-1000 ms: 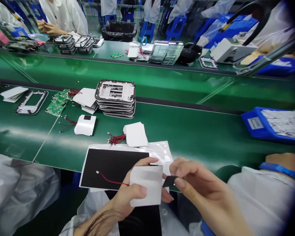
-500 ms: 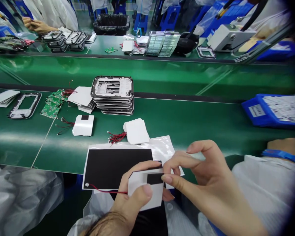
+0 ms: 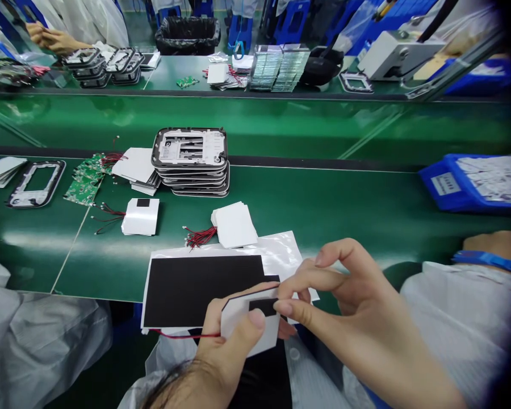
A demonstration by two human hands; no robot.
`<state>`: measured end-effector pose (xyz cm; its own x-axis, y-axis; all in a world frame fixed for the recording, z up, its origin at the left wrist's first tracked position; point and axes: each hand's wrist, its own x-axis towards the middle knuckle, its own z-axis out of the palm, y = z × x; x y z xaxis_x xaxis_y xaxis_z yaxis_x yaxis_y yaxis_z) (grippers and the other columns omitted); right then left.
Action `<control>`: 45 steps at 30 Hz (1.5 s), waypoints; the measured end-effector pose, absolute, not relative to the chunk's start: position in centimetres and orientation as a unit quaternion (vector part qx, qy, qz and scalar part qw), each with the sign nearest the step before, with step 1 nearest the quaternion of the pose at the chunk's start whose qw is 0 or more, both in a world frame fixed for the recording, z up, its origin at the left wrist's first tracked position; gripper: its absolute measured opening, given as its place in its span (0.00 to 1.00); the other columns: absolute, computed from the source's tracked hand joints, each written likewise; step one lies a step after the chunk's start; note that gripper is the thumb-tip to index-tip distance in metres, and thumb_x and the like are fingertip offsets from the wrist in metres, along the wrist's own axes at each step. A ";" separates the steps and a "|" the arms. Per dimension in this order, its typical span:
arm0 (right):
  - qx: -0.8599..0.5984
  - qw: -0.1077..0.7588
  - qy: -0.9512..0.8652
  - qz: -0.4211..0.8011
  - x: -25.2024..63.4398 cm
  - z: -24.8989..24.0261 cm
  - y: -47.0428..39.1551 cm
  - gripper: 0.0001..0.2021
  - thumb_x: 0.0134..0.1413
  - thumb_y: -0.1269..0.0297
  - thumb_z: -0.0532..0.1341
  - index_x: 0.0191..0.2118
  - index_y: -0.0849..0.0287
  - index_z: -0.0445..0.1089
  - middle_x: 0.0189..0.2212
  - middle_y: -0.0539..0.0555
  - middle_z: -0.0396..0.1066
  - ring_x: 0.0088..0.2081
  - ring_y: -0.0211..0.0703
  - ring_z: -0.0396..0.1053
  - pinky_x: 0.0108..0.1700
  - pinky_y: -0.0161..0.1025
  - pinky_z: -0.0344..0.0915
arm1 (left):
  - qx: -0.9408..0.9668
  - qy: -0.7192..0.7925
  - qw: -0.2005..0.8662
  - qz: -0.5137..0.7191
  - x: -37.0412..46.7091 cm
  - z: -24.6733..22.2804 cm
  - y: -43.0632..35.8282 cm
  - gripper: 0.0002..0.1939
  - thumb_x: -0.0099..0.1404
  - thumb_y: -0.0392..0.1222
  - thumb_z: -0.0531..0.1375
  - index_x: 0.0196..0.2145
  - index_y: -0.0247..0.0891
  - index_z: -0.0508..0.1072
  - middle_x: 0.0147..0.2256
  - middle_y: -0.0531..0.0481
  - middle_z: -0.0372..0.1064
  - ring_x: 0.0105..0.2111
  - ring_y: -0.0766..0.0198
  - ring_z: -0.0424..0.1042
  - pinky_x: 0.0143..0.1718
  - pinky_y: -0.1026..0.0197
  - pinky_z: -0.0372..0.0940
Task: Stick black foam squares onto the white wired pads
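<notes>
My left hand (image 3: 232, 343) grips a thin white square panel (image 3: 238, 315) with a red wire trailing left from it. The thumb lies across its face, touching a black rectangular patch (image 3: 262, 307) near the panel's upper right. With thumb and forefinger, my right hand (image 3: 336, 301) pinches at the right end of that patch; its other fingers are bent. Below and behind the hands is a large black sheet (image 3: 204, 289) with a white border, lying on a glossy white sheet (image 3: 283, 250). Just beyond is a stack of white panels (image 3: 237, 225) with bundled red wires.
Farther left are a white panel with a black patch (image 3: 141, 217), more white panels (image 3: 132, 165), green circuit boards (image 3: 85, 180) and a frame (image 3: 36, 183). A stack of frames (image 3: 190, 162) stands at the back. A blue bin (image 3: 447, 183) sits at right. People work nearby.
My left thumb has moved up onto the black patch, and the patch sits slightly farther left. The red wire's connector has dropped toward the sheet's lower left corner. The view has shifted slightly.
</notes>
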<state>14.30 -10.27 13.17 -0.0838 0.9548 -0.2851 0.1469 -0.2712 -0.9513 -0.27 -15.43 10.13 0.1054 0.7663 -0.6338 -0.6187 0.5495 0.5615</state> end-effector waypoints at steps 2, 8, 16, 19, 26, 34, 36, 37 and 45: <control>-0.567 0.364 -0.483 0.559 14.2 13.3 -10.2 0.20 0.45 0.63 0.70 0.31 0.50 0.54 0.23 0.46 0.74 0.19 0.41 0.70 0.22 0.39 0.71 | 0.063 0.474 0.749 0.459 -0.1 9.9 -15.5 0.24 0.50 0.50 0.71 0.43 0.38 0.77 0.36 0.45 0.80 0.37 0.49 0.78 0.44 0.50 0.70; -0.574 0.362 -0.487 0.549 14.2 13.6 -10.1 0.22 0.45 0.63 0.69 0.31 0.51 0.50 0.21 0.44 0.74 0.17 0.41 0.70 0.24 0.40 0.70 | 0.065 0.500 0.739 0.447 0.0 10.3 -15.3 0.25 0.48 0.53 0.72 0.41 0.38 0.77 0.35 0.46 0.79 0.36 0.51 0.78 0.46 0.49 0.69; -0.576 0.347 -0.486 0.558 14.4 13.3 -10.2 0.22 0.47 0.62 0.69 0.32 0.50 0.50 0.23 0.44 0.75 0.20 0.41 0.70 0.25 0.38 0.70 | 0.086 0.502 0.727 0.460 0.2 10.6 -15.2 0.21 0.52 0.48 0.71 0.42 0.38 0.77 0.35 0.46 0.79 0.34 0.50 0.79 0.41 0.49 0.71; -0.583 0.339 -0.470 0.569 14.2 13.7 -10.3 0.22 0.48 0.62 0.68 0.32 0.51 0.49 0.23 0.44 0.74 0.20 0.41 0.71 0.24 0.37 0.70 | 0.065 0.533 0.706 0.461 0.6 10.9 -15.1 0.23 0.47 0.51 0.72 0.39 0.37 0.77 0.34 0.46 0.80 0.32 0.51 0.79 0.38 0.52 0.72; -0.615 0.340 -0.431 0.566 13.4 14.6 -10.3 0.20 0.47 0.63 0.67 0.32 0.51 0.50 0.23 0.42 0.73 0.20 0.38 0.69 0.24 0.35 0.68 | 0.039 0.553 0.684 0.474 1.2 11.4 -14.6 0.25 0.40 0.55 0.74 0.34 0.39 0.77 0.30 0.48 0.80 0.27 0.55 0.79 0.34 0.54 0.74; -0.619 0.348 -0.438 0.551 13.4 14.1 -10.4 0.21 0.46 0.61 0.69 0.31 0.51 0.51 0.22 0.43 0.72 0.20 0.40 0.69 0.26 0.38 0.68 | 0.035 0.561 0.666 0.490 1.5 11.8 -14.4 0.24 0.39 0.55 0.74 0.32 0.40 0.79 0.27 0.51 0.79 0.25 0.58 0.78 0.29 0.60 0.73; -0.620 0.344 -0.441 0.550 13.5 14.0 -10.3 0.20 0.46 0.61 0.69 0.30 0.51 0.52 0.23 0.44 0.72 0.20 0.40 0.68 0.25 0.37 0.68 | 0.033 0.566 0.659 0.494 1.6 11.9 -14.3 0.24 0.39 0.55 0.74 0.32 0.40 0.79 0.24 0.53 0.78 0.23 0.60 0.77 0.28 0.61 0.73; -0.617 0.340 -0.447 0.551 13.5 13.9 -10.3 0.20 0.45 0.62 0.69 0.30 0.51 0.53 0.23 0.44 0.72 0.20 0.40 0.68 0.24 0.37 0.68 | 0.032 0.567 0.657 0.495 1.6 11.9 -14.3 0.24 0.39 0.55 0.74 0.32 0.40 0.79 0.23 0.53 0.78 0.23 0.60 0.77 0.28 0.61 0.73; -0.596 0.330 -0.521 0.514 14.1 13.0 -10.3 0.16 0.50 0.61 0.67 0.29 0.52 0.56 0.25 0.47 0.72 0.21 0.39 0.69 0.24 0.37 0.69 | 0.032 0.591 0.640 0.490 1.7 11.5 -14.2 0.25 0.39 0.56 0.74 0.30 0.38 0.77 0.27 0.50 0.79 0.26 0.57 0.79 0.29 0.61 0.74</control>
